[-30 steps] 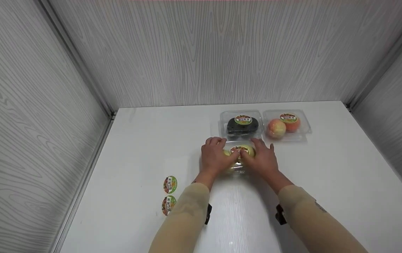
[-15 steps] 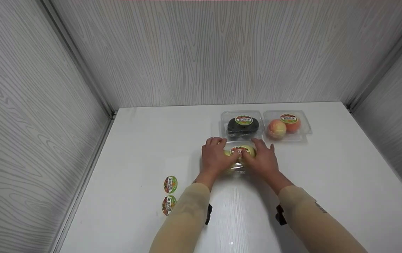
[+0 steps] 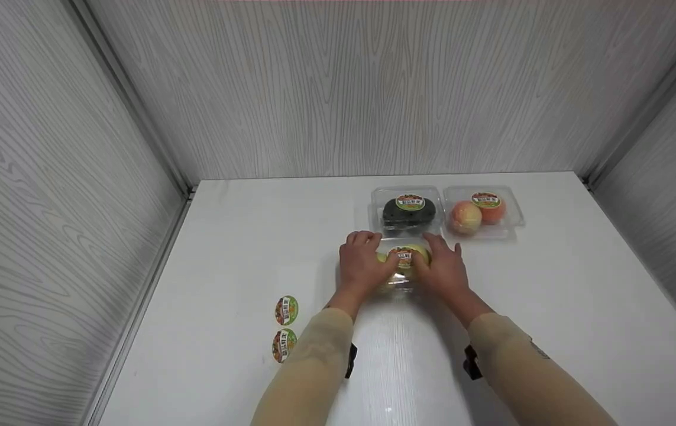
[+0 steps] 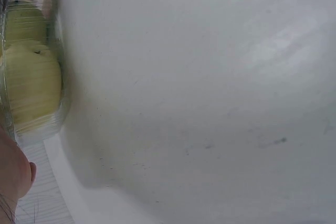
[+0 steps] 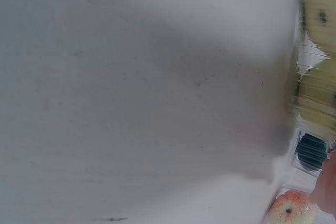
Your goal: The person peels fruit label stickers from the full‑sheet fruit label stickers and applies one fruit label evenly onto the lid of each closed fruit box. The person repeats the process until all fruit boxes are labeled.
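Note:
A clear plastic clamshell box (image 3: 398, 285) with yellow-green fruit (image 4: 34, 85) in it sits on the white table between both hands. An oval fruit label (image 3: 400, 257) lies on its lid. From the left side my left hand (image 3: 364, 263) holds the box, its thumb on the lid at the label. My right hand (image 3: 443, 269) grips the opposite side, thumb also by the label. In the right wrist view, fingertips (image 5: 326, 187) show near the box's far end, and the fruit (image 5: 317, 90) shows through its wall. The hands cover much of the box's sides.
Right behind stands a labelled clear box with dark fruit (image 3: 408, 213). Beside it is another labelled box with a peach (image 3: 465, 217) and an orange fruit (image 3: 492, 213). Two loose oval labels (image 3: 286, 310) lie at the left. Wood-grain panels (image 3: 338, 89) enclose the table.
The thumbs have moved slightly apart on the lid, showing more of the label. Box and hands otherwise stay in place.

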Demonstrator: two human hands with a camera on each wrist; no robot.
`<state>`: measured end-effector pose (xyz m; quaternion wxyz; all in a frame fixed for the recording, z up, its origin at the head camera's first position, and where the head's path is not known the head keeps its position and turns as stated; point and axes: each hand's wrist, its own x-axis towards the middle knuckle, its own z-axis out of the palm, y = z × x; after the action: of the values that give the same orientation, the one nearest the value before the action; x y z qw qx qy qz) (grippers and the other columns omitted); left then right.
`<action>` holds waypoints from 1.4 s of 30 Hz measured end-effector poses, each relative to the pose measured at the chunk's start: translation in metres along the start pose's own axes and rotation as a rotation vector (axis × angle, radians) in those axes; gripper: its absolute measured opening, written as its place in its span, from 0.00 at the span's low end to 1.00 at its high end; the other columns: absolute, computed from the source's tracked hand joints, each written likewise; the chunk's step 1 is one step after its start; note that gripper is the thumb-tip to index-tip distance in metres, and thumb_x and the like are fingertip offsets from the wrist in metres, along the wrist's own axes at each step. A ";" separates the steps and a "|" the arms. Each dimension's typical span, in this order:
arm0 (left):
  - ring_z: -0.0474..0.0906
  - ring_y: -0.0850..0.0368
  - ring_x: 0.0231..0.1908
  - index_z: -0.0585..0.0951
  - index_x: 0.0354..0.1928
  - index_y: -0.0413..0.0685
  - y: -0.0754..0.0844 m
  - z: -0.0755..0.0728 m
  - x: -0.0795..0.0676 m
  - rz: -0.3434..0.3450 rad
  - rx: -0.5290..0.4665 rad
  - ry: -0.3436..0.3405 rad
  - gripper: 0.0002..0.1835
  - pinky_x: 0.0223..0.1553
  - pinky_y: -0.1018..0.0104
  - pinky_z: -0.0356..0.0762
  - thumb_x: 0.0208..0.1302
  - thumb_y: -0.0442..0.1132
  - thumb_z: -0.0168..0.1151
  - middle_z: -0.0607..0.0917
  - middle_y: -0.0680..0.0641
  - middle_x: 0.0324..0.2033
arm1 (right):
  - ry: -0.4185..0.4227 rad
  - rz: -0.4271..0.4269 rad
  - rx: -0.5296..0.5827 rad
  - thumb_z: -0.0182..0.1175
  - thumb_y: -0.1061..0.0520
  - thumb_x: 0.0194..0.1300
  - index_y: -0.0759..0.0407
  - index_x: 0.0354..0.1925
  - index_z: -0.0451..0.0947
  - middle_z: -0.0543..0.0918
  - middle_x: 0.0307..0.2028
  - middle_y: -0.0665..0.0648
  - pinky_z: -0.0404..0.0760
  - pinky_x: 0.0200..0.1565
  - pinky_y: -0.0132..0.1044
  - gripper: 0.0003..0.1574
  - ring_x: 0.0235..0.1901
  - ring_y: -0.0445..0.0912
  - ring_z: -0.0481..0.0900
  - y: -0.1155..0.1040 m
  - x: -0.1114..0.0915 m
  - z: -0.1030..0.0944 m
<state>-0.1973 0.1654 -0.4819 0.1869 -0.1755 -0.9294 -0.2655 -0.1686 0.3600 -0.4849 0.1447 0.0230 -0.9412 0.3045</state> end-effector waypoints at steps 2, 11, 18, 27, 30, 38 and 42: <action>0.77 0.45 0.61 0.87 0.60 0.44 0.000 0.000 0.000 0.004 -0.002 0.005 0.28 0.59 0.45 0.76 0.67 0.55 0.63 0.85 0.45 0.55 | 0.008 -0.004 0.003 0.55 0.51 0.74 0.68 0.71 0.71 0.76 0.69 0.70 0.49 0.75 0.70 0.35 0.72 0.66 0.70 0.000 0.000 0.000; 0.75 0.45 0.63 0.86 0.62 0.43 0.001 0.000 0.001 -0.014 -0.024 -0.008 0.29 0.62 0.46 0.74 0.69 0.56 0.62 0.85 0.45 0.57 | 0.002 0.000 0.014 0.56 0.49 0.76 0.67 0.72 0.70 0.75 0.70 0.70 0.48 0.75 0.70 0.35 0.73 0.66 0.70 0.002 0.000 0.001; 0.74 0.45 0.64 0.86 0.62 0.43 -0.001 -0.001 0.000 -0.002 -0.028 -0.027 0.32 0.61 0.46 0.74 0.66 0.58 0.61 0.84 0.45 0.57 | -0.019 -0.015 0.005 0.58 0.42 0.78 0.66 0.74 0.68 0.74 0.72 0.69 0.47 0.75 0.72 0.40 0.72 0.65 0.70 0.005 -0.002 0.001; 0.73 0.46 0.65 0.84 0.65 0.46 -0.003 -0.004 0.000 0.010 0.027 -0.078 0.39 0.64 0.47 0.74 0.63 0.67 0.65 0.82 0.45 0.59 | -0.055 -0.026 -0.032 0.58 0.38 0.76 0.67 0.76 0.65 0.71 0.73 0.70 0.47 0.75 0.73 0.45 0.71 0.66 0.71 0.008 -0.003 0.000; 0.73 0.46 0.64 0.84 0.65 0.45 -0.003 -0.003 0.000 0.015 0.022 -0.074 0.40 0.63 0.47 0.74 0.61 0.68 0.66 0.82 0.45 0.59 | -0.056 -0.033 -0.034 0.59 0.37 0.75 0.67 0.76 0.65 0.71 0.73 0.70 0.47 0.75 0.73 0.46 0.70 0.67 0.72 0.008 -0.002 0.000; 0.73 0.46 0.64 0.85 0.64 0.46 -0.004 -0.002 0.001 0.015 0.020 -0.066 0.39 0.63 0.47 0.74 0.59 0.67 0.66 0.82 0.46 0.59 | -0.033 -0.048 -0.029 0.61 0.38 0.73 0.67 0.75 0.66 0.73 0.72 0.70 0.47 0.74 0.73 0.47 0.67 0.67 0.75 0.008 -0.003 0.001; 0.72 0.47 0.65 0.84 0.66 0.46 -0.003 -0.002 0.001 -0.004 0.012 -0.088 0.41 0.65 0.48 0.72 0.60 0.68 0.66 0.82 0.46 0.60 | -0.032 -0.042 -0.022 0.62 0.37 0.72 0.66 0.75 0.66 0.74 0.71 0.69 0.48 0.74 0.73 0.47 0.66 0.67 0.77 0.006 -0.003 0.000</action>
<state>-0.1990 0.1616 -0.4811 0.1461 -0.1841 -0.9386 -0.2524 -0.1660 0.3652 -0.4891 0.1365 0.0463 -0.9459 0.2908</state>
